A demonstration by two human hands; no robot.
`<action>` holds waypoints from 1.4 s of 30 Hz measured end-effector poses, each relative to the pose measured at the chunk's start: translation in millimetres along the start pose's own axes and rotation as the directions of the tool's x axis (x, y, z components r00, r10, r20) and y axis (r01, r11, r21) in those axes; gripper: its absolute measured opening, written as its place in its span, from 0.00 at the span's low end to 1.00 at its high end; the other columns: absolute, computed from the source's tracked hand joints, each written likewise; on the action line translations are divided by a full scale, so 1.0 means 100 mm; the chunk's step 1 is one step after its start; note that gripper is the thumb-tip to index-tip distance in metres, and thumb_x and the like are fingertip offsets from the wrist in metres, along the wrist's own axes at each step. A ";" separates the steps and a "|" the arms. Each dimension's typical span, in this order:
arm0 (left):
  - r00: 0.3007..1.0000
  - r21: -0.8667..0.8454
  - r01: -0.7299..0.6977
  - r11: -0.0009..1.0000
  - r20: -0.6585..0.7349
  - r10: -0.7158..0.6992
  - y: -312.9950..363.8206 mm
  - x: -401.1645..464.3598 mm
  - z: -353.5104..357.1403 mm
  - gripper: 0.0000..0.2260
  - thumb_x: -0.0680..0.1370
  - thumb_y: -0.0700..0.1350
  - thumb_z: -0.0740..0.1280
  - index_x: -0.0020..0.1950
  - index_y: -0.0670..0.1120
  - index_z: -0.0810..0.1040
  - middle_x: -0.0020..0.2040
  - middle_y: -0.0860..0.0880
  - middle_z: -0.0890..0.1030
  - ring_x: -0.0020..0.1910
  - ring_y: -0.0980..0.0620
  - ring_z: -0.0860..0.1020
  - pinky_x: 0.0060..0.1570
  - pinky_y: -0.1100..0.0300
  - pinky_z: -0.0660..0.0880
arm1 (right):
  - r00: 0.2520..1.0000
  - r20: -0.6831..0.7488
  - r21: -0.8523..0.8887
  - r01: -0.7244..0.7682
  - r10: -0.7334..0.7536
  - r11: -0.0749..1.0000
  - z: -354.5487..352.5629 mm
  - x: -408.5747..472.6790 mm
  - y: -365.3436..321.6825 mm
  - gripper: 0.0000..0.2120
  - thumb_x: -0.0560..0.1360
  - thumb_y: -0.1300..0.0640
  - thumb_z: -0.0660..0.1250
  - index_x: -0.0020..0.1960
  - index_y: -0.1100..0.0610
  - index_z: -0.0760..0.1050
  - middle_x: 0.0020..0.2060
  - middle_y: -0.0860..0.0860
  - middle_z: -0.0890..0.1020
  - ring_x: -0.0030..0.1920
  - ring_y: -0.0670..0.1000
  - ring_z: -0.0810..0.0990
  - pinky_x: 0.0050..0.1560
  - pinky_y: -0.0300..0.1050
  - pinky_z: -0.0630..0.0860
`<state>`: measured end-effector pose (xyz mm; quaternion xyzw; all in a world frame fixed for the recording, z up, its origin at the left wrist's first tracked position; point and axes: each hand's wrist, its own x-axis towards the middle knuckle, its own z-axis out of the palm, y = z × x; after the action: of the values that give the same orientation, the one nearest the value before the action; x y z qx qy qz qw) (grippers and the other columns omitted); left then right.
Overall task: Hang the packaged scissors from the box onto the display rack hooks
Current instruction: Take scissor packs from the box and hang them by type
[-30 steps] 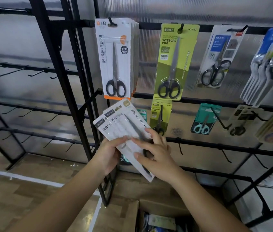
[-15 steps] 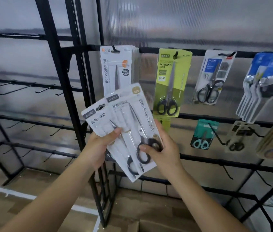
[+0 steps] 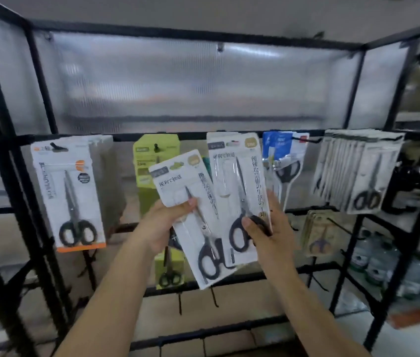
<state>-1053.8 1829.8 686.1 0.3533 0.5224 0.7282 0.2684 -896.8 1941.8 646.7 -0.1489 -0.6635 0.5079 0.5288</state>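
Both hands are raised in front of the display rack point(image 3: 353, 81), each holding one white scissors pack. The left hand point(image 3: 162, 225) grips the left pack point(image 3: 178, 186) at its left edge, thumb across the front, and the pack tilts with its top leaning left. The right hand point(image 3: 268, 235) pinches the right pack point(image 3: 234, 181) low down, thumb pressed on the black handle, fingers behind the right edge. This pack stands nearly upright, its top reaching the rack's upper bar, and its left edge overlaps the left pack.

On the upper bar of the rack hang, from left to right, a white pack with an orange strip point(image 3: 71, 191), a green pack point(image 3: 149, 155) partly hidden behind the held ones, a blue and white pack point(image 3: 283, 150), and a thick row of white packs point(image 3: 358, 171) near the right post. Lower down, a small green pack point(image 3: 169, 269) hangs beneath the left hand, and a beige pack point(image 3: 319, 233) hangs to the right of the right hand. Water bottles point(image 3: 373, 258) stand past the rack's right side. The picture is somewhat blurred.
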 end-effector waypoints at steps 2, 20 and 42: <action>0.997 -0.011 0.003 1.000 0.081 -0.002 -0.07 0.17 0.37 0.10 0.69 0.41 0.69 0.50 0.48 0.80 0.45 0.53 0.85 0.43 0.56 0.83 0.42 0.60 0.79 | 0.998 -0.066 -0.056 -0.003 0.000 0.998 -0.34 0.12 -0.02 0.30 0.73 0.65 0.68 0.72 0.51 0.64 0.56 0.50 0.79 0.55 0.47 0.79 0.60 0.46 0.75; 0.950 0.023 0.064 0.998 0.305 -0.068 -0.59 1.17 2.96 0.09 0.70 0.38 0.71 0.48 0.49 0.80 0.42 0.56 0.85 0.40 0.62 0.82 0.37 0.69 0.76 | 0.951 -0.305 -0.348 -0.061 -0.052 0.936 -3.08 1.20 0.21 0.33 0.73 0.61 0.69 0.73 0.46 0.60 0.46 0.37 0.76 0.38 0.27 0.73 0.37 0.19 0.67; 0.992 0.162 0.029 0.986 0.118 -0.049 -0.51 1.15 2.95 0.13 0.63 0.42 0.72 0.48 0.48 0.81 0.45 0.50 0.85 0.44 0.52 0.83 0.47 0.56 0.78 | 0.972 -0.031 -0.732 -0.180 0.231 0.657 -3.42 1.82 0.37 0.31 0.77 0.44 0.60 0.75 0.40 0.48 0.54 0.53 0.76 0.43 0.50 0.77 0.35 0.42 0.69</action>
<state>-888.2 2101.4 725.3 0.4071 0.5685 0.6557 0.2849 -690.0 2268.8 690.6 -0.4046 -0.8063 0.2622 0.3427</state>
